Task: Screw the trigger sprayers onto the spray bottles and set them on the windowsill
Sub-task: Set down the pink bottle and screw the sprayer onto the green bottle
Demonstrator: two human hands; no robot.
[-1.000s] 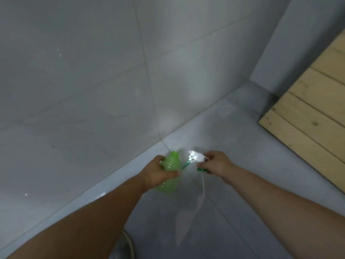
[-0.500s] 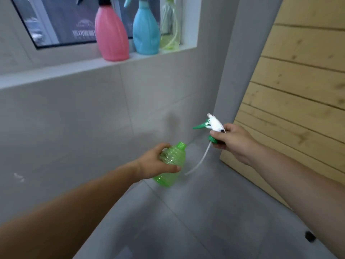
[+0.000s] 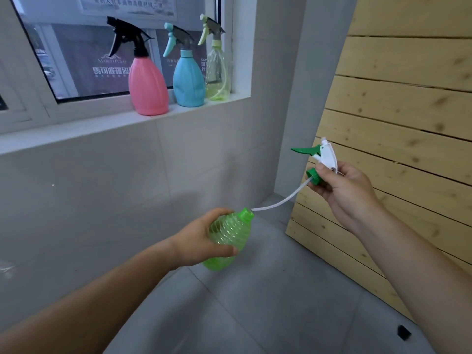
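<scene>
My left hand (image 3: 198, 242) grips a ribbed green spray bottle (image 3: 228, 233), tilted with its open neck pointing up and right. My right hand (image 3: 342, 190) holds a white trigger sprayer (image 3: 325, 155) with a green trigger and green collar, up and to the right of the bottle. Its clear dip tube (image 3: 278, 200) curves down, and the tube's tip sits right at the bottle's mouth. On the white windowsill (image 3: 102, 123) stand a pink bottle (image 3: 148, 85) with a black sprayer, a blue bottle (image 3: 188, 80) and a pale green clear bottle (image 3: 217, 70), all with sprayers on.
A wooden plank panel (image 3: 398, 123) leans along the right side. Grey tiled wall (image 3: 102, 187) runs below the sill, with grey floor tiles (image 3: 268, 302) underneath. A small dark object (image 3: 403, 332) lies on the floor at the lower right.
The view has risen from the floor to the windowsill. My right hand has lifted the sprayer up and right, and the dip tube's tip has come to the bottle's mouth.
</scene>
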